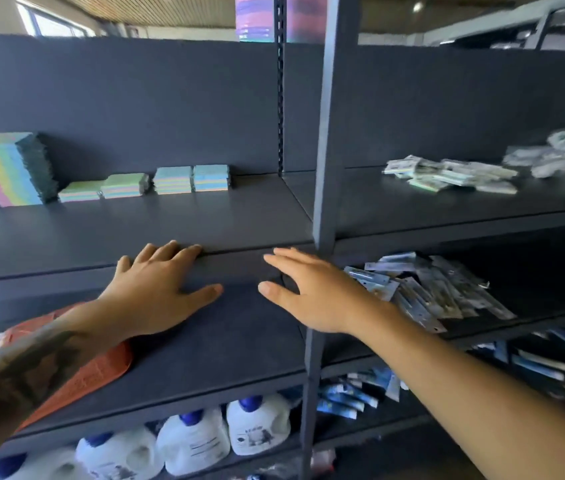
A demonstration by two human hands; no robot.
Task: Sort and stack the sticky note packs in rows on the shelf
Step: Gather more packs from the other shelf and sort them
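Pastel sticky note packs (173,180) sit in a short row at the back of the upper shelf (135,230), toward ten o'clock from both hands, beside a much taller striped stack (0,171) at the far left. The row's long axis runs left to right along the back wall.

The left hand (160,282) lies flat with spread fingers, its fingertips on the shelf's front lip, and holds nothing. The right hand (312,289) hovers just beside it with straight, relaxed fingers, also holding nothing. The left hand is the nearer one to the row; bare shelf board lies between it and the packs, so a reach up and back looks unobstructed.

A grey upright post (326,133) stands at one o'clock from the right hand and divides the bays. Beyond it, at two o'clock, a loose heap of wrapped packets (454,174) lies on the same level; whether these are sticky notes too is unclear. Any reach by the right hand into that bay would have to pass around the post.
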